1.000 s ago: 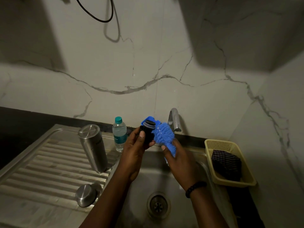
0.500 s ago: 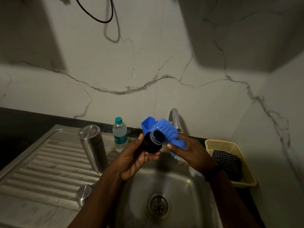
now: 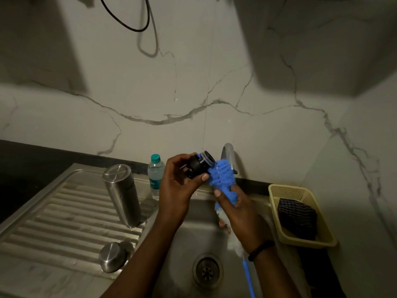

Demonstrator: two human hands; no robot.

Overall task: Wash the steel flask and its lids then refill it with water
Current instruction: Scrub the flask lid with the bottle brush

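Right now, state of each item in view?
Steel flask: upside down on drainboard, uncapped.
Steel cap: lying on drainboard.
Black inner lid: gripped by left hand.
Blue brush: held by right hand, against lid.
Plastic bottle: upright, capped.
Tap: no water visible.

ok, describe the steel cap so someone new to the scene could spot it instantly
Start at the ribbed steel drainboard left of the sink bowl. The steel flask stands inverted at its back; the steel cap lies nearer the viewer, at the front edge by the bowl. It is the only low, domed piece there, unlike the tall flask and the plastic bottle.
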